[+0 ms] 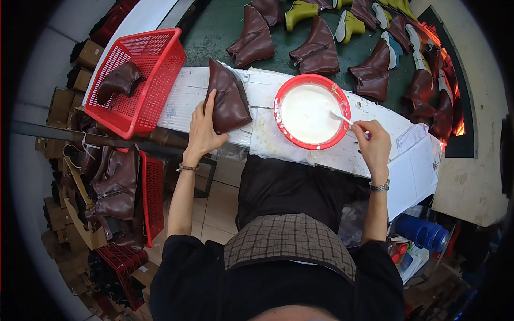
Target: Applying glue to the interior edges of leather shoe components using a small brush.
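Left hand (203, 128) curled against brown boot (230, 101) on white bench (375, 116); couldn't tell if clamped. Right hand (372, 142) pinched a white stick (341, 117), its tip lost against white liquid (306, 109) in red basin (278, 109).

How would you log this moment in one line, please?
left hand: against brown boot on white bench | right hand: holding white tool, tip at white liquid in red bowl
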The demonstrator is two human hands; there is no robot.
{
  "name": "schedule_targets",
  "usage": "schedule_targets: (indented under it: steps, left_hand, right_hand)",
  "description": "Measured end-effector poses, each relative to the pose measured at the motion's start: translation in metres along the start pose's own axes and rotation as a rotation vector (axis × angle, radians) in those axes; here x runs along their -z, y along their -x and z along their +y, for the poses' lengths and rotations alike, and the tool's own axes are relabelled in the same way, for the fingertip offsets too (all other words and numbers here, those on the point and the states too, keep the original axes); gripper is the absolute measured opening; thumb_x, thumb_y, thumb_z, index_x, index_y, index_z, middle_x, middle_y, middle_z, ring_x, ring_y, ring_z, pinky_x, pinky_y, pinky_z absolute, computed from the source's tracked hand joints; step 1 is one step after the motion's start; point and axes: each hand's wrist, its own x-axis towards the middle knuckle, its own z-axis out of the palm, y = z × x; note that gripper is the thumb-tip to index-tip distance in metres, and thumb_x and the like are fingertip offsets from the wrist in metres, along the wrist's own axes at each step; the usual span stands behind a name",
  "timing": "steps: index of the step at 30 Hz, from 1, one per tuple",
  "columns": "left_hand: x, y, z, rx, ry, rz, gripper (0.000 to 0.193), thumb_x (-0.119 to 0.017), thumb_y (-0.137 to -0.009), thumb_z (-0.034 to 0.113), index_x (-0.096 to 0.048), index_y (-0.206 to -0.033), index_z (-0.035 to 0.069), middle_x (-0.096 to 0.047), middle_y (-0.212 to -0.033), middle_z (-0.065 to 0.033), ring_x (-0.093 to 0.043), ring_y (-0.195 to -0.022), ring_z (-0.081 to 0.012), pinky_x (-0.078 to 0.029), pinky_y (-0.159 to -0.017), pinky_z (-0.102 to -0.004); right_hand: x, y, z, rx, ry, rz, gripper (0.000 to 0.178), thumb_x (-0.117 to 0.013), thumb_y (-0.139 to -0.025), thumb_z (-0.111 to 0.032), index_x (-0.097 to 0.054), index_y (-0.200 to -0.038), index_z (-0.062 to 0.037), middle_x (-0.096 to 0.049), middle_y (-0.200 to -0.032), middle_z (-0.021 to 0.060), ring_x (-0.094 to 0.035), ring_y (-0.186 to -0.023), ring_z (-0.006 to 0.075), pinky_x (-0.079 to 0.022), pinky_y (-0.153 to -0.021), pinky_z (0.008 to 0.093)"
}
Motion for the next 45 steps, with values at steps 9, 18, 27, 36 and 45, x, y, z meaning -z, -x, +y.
schedule_targets:
  steps: [9, 18, 27, 36, 45]
  left_hand:
    - [0.022, 0.008, 0.068, -0.287, 0.298, 0.201, 0.102, -0.069, -0.063, -0.005, -0.033, -0.157, 0.013, -0.035, -0.146, -0.0257, -0.039, -0.135, -0.0465, -0.036, -0.115, -0.0488]
    - [0.032, 0.014, 0.107, -0.550, 0.386, 0.150, 0.102, -0.075, -0.062, -0.003, -0.034, -0.155, 0.006, -0.036, -0.149, -0.0254, -0.040, -0.137, -0.0463, -0.037, -0.115, -0.0495]
    - [0.040, -0.002, 0.119, -0.483, 0.597, 0.244, 0.103, -0.068, -0.063, -0.006, -0.027, -0.157, -0.001, -0.038, -0.153, -0.0211, -0.042, -0.139, -0.0370, -0.038, -0.115, -0.0430]
    - [0.028, -0.018, 0.116, -0.544, 0.392, 0.538, 0.100, -0.077, -0.067, -0.007, -0.031, -0.155, 0.003, -0.040, -0.150, -0.0208, -0.043, -0.136, -0.0401, -0.042, -0.110, -0.0450]
    - [0.035, -0.008, 0.063, -0.295, 0.946, 0.033, 0.106, -0.066, -0.059, -0.014, -0.032, -0.158, 0.001, -0.046, -0.153, -0.0161, -0.050, -0.137, -0.0260, -0.043, -0.112, -0.0406]
  right_hand:
    - [-0.002, -0.009, -0.049, 0.101, -0.537, 0.078, 0.014, -0.076, -0.089, -0.007, -0.075, -0.102, 0.0003, -0.068, -0.085, 0.0052, -0.058, -0.071, 0.0106, -0.044, -0.063, 0.0243]
    - [0.010, -0.052, -0.059, 0.173, -0.526, 0.141, 0.012, -0.078, -0.088, -0.007, -0.077, -0.097, 0.0000, -0.068, -0.086, 0.0037, -0.057, -0.070, 0.0079, -0.043, -0.060, 0.0231]
    - [0.015, -0.026, -0.064, 0.404, -0.604, 0.110, 0.019, -0.082, -0.082, 0.001, -0.078, -0.100, -0.0005, -0.069, -0.095, 0.0062, -0.065, -0.083, 0.0128, -0.052, -0.067, 0.0234]
    - [0.034, -0.009, -0.073, 0.312, -0.542, -0.099, 0.014, -0.080, -0.086, -0.003, -0.078, -0.099, 0.0003, -0.070, -0.088, 0.0058, -0.064, -0.074, 0.0104, -0.048, -0.060, 0.0222]
    - [0.011, -0.029, -0.021, 0.157, -0.088, -0.093, 0.017, -0.075, -0.090, -0.021, -0.079, -0.093, -0.0048, -0.071, -0.082, 0.0071, -0.063, -0.065, 0.0192, -0.048, -0.060, 0.0330]
